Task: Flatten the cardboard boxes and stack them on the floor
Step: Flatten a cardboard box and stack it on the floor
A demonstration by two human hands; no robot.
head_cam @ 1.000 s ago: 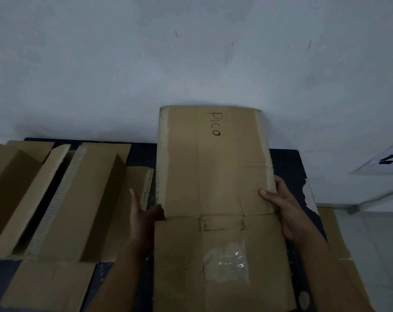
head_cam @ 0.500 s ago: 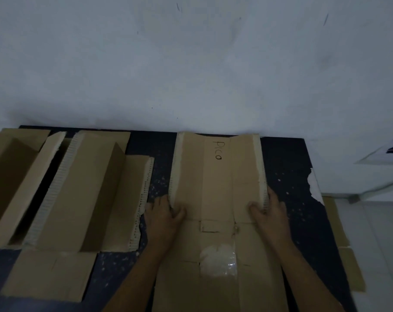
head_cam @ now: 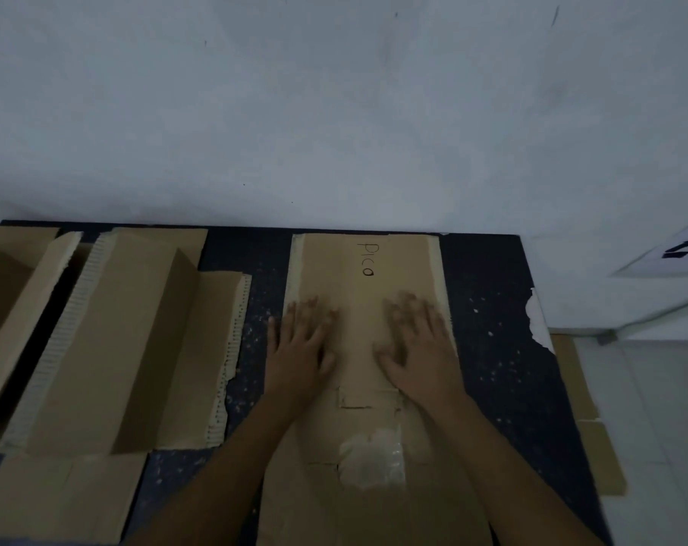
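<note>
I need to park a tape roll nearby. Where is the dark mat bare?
Bare dark speckled mat lies right of the flattened brown cardboard box, up to the mat's torn edge. A narrower strip runs between it and the open cardboard box. The left is crowded.

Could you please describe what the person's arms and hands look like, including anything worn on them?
Both the left hand and the right hand are bare: no gloves, rings, watch or bracelets show. The forearms are uncovered too, with no sleeves in view. The fingertips are motion-blurred.
</note>
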